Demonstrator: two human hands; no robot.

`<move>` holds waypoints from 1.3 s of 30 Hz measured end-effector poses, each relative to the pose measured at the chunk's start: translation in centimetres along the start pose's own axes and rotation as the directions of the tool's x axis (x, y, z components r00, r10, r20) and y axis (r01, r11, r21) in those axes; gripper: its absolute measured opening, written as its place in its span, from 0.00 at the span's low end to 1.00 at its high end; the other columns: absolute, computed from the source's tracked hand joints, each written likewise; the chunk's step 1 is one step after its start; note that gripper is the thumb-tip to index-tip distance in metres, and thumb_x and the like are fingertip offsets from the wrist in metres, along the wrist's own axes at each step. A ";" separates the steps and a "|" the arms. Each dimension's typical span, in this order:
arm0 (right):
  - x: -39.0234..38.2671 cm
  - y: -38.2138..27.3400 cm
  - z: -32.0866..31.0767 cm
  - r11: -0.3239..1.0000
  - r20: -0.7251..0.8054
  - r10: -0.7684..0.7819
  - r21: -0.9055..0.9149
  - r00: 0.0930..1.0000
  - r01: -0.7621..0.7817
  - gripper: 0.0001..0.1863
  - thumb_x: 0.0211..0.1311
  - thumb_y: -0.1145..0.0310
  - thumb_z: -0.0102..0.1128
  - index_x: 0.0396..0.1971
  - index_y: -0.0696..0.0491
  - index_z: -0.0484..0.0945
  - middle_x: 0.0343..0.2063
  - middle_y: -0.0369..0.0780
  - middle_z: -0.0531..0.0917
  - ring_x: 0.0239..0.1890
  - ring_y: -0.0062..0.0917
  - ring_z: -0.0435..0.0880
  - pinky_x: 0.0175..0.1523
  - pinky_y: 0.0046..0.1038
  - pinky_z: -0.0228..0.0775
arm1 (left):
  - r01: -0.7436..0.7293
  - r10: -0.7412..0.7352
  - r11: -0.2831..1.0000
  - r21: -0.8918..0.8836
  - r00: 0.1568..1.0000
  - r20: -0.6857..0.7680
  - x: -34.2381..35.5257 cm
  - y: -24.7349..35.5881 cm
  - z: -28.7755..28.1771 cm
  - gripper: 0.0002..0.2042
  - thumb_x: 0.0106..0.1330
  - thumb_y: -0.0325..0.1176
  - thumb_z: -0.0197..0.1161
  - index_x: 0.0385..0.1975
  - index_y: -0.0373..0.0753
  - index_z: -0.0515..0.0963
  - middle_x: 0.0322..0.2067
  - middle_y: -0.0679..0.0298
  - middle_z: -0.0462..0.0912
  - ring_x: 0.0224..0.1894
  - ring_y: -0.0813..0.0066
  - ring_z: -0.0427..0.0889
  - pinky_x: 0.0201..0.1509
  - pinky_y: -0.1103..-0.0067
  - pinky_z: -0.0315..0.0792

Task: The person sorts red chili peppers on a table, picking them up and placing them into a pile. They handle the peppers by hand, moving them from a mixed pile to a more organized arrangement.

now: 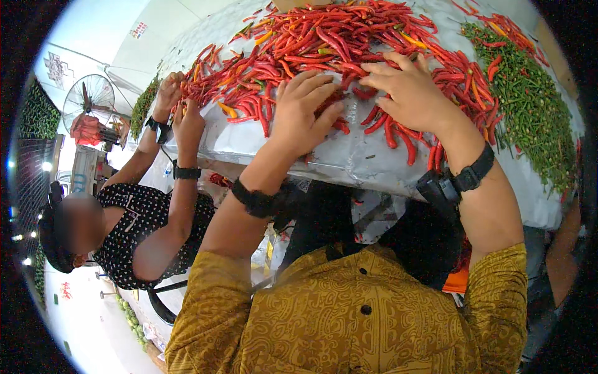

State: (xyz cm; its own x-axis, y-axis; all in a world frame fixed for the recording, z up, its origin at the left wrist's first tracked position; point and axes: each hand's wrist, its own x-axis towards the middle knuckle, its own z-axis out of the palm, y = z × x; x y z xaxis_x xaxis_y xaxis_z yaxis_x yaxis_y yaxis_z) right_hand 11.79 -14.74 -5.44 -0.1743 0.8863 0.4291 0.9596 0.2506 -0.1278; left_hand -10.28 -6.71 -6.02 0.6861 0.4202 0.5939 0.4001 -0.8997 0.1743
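Observation:
A wide heap of red chillies [311, 40], with a few orange and green ones among them, is spread over a table covered in pale plastic sheeting [243, 142]. At the heap's near side is my left hand [305, 112], its fingers stretched and the thumb apart, with red chillies showing behind the thumb. To its right, my right hand [411, 90] reaches over the chillies with fingers spread. No chilli is visibly gripped in either hand, though the undersides of both palms are hidden. Dark straps with small devices are on both my wrists.
Green chilli stems [529, 106] lie piled on the right of the table. A co-worker in a dotted top [149, 218] sits at the left, both hands [180, 106] raised at the heap. Behind them stands a fan [90, 103]. The table edge [349, 177] runs before me.

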 end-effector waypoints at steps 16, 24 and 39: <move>-0.4 0.0 -0.1 0.998 0.010 -0.039 0.045 0.999 0.039 0.14 0.58 0.60 0.55 0.42 0.45 0.82 0.52 0.31 0.77 0.60 0.36 0.67 0.65 0.62 0.43 | 0.146 -0.169 0.974 0.171 0.977 0.127 -5.4 1.8 -4.7 0.30 0.45 0.46 0.71 0.50 0.41 0.76 0.56 0.56 0.71 0.61 0.52 0.64 0.64 0.59 0.57; -0.1 0.3 -1.7 0.982 -0.079 0.183 -0.025 0.980 -0.186 0.11 0.54 0.59 0.58 0.29 0.49 0.83 0.34 0.38 0.83 0.51 0.35 0.75 0.62 0.62 0.48 | 0.135 -0.154 0.985 0.109 0.970 0.190 -6.2 1.7 -5.0 0.38 0.43 0.51 0.72 0.57 0.43 0.72 0.62 0.53 0.64 0.64 0.50 0.61 0.66 0.59 0.54; 0.8 3.7 -1.3 0.950 -0.410 0.220 0.296 0.885 -0.099 0.08 0.49 0.66 0.59 0.25 0.53 0.82 0.32 0.41 0.83 0.39 0.38 0.81 0.49 0.37 0.69 | 0.117 -0.101 0.992 -0.055 0.967 0.235 -6.3 1.5 -6.3 0.32 0.42 0.43 0.74 0.53 0.46 0.77 0.62 0.51 0.63 0.65 0.49 0.59 0.66 0.61 0.56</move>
State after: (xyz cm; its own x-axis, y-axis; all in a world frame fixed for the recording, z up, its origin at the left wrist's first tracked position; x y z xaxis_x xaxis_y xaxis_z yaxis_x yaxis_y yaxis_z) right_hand 15.45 -13.59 -4.44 0.1471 0.6798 0.7185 0.8634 0.2662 -0.4286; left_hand -17.82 -11.43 -4.49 0.7654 0.5252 0.3719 0.4441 -0.8493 0.2855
